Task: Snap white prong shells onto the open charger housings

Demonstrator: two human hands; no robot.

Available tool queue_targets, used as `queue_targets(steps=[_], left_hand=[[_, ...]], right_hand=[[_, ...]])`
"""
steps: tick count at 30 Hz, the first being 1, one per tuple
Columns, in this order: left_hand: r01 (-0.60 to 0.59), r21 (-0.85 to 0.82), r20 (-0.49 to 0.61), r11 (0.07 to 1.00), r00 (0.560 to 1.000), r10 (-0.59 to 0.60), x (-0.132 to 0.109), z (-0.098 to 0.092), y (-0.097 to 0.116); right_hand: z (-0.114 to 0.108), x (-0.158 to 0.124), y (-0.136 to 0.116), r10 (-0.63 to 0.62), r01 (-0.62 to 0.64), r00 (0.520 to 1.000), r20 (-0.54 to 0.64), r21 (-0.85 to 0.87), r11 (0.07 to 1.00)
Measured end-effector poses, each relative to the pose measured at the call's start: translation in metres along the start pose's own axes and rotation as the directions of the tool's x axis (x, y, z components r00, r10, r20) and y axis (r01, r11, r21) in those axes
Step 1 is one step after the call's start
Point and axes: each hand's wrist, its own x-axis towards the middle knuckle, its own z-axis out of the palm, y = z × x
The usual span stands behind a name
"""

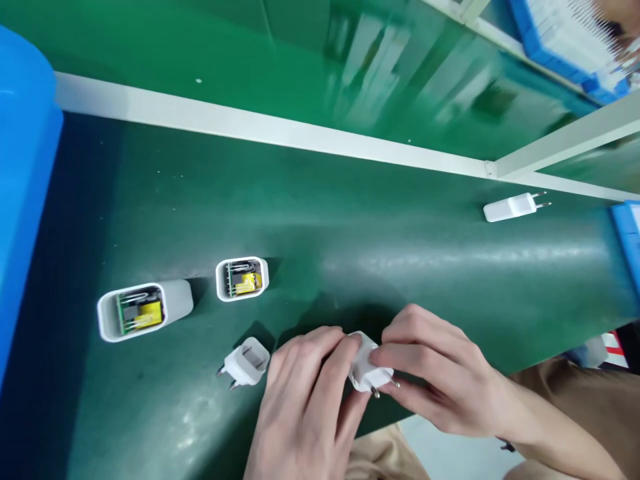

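Note:
Both hands meet over the near edge of a dark green belt [350, 227]. My left hand [305, 407] and my right hand [440, 373] pinch a small white charger plug [367, 370] between their fingertips, its two metal pins pointing toward me. Just left of my left hand lies a white plug cap with two pins [245, 362]. Farther left stand two open white charger housings, a large one [143, 310] and a smaller one [243, 278], each showing a yellow part and a circuit board inside.
A finished white charger [513, 207] lies far right on the belt. A white rail [250, 127] borders the belt's far side. A blue bin [25, 173] stands at the left; a blue tray [560, 40] with white parts sits top right.

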Motion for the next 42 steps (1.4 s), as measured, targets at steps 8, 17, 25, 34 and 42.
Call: queue_targets(steps=[8,17,25,34,42], left_hand=[[-0.010,-0.068,-0.026,0.998,1.000,0.009,0.010,-0.001,0.002],[-0.007,-0.071,-0.089,0.997,0.996,0.001,0.012,0.005,0.005],[-0.031,0.027,-0.091,0.999,0.995,0.034,0.005,0.006,0.004],[-0.089,0.180,-0.105,0.980,0.988,0.109,0.010,0.016,-0.003],[-0.059,0.001,-0.098,0.998,0.993,0.059,0.016,0.020,0.003]], right_hand=[[-0.004,0.001,-0.003,-0.038,0.039,0.999,0.017,-0.066,0.997],[0.005,0.002,-0.008,-0.043,0.042,0.999,-0.005,-0.106,0.993],[-0.006,-0.003,-0.001,0.189,-0.163,0.977,-0.101,0.222,0.961],[-0.009,-0.016,-0.003,0.294,-0.225,0.913,-0.284,0.251,0.942],[0.005,-0.016,-0.009,0.141,-0.123,0.942,-0.304,0.077,0.989]])
